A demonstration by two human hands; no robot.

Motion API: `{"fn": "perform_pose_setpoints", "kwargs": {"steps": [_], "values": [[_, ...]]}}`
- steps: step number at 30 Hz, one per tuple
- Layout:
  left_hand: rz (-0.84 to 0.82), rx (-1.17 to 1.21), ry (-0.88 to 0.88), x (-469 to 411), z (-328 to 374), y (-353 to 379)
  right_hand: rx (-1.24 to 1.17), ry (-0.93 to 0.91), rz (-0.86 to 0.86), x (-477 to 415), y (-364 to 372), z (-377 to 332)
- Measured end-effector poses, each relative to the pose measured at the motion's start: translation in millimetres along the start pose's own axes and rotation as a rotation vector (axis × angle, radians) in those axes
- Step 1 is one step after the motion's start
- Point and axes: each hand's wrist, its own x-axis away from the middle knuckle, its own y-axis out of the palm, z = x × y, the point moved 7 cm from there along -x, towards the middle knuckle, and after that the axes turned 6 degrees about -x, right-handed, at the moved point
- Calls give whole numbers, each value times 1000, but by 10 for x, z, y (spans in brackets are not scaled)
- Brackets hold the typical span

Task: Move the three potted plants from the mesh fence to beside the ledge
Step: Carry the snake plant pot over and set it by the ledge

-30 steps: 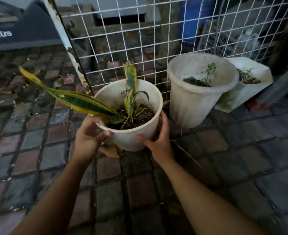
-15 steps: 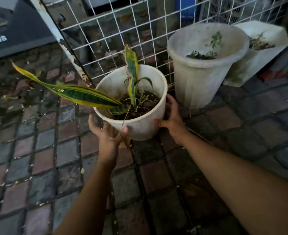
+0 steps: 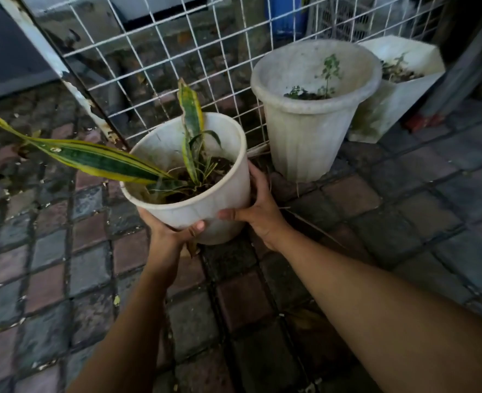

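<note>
Gripping the nearest pot [image 3: 203, 205] from both sides, the left hand [image 3: 169, 231] cups its lower front with the thumb wrapped up the wall, and the right hand [image 3: 258, 205] presses flat against the right side, thumb across the front. The pot sits tilted toward the camera and looks lifted off the brick paving [image 3: 92, 265], close in front of the mesh fence [image 3: 194, 52]. Filled with soil, it is probably fairly heavy, and the smooth plastic wall could slip, so a hold low down or under the base seems safest. Its long striped leaf [image 3: 92, 160] juts out left and could bend or snag. Behind, the taller pot [image 3: 308, 137] and the square pot [image 3: 387, 109] stand against the fence. No ledge is in view.
</note>
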Motion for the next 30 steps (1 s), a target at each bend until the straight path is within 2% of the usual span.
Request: {"fn": "perform_pose_setpoints", "kwargs": {"steps": [4,10,18,19,22,23,26,30], "values": [[1,36,49,67,35,-136,-10,8,77,32,101,-151],[53,77,298,142,550,-377,-74,-19,-23,48,375,-393],[120,65,452,54,1242,-638,-30,-232,-42,-51,953,-1050],[145,84,451,23,1341,-639,-32,-259,-44,-65,997,-1125],[366,204,367,-112,1392,-850,-59,-300,-61,-111,1094,-1316],[352,191,365,-136,1420,-865,-73,-298,-68,-130,1120,-1371],[154,99,449,-116,1612,-742,-110,-296,-56,-205,1172,-1517],[97,89,523,-143,2141,-764,-196,-284,-71,-301,1322,-1851]]}}
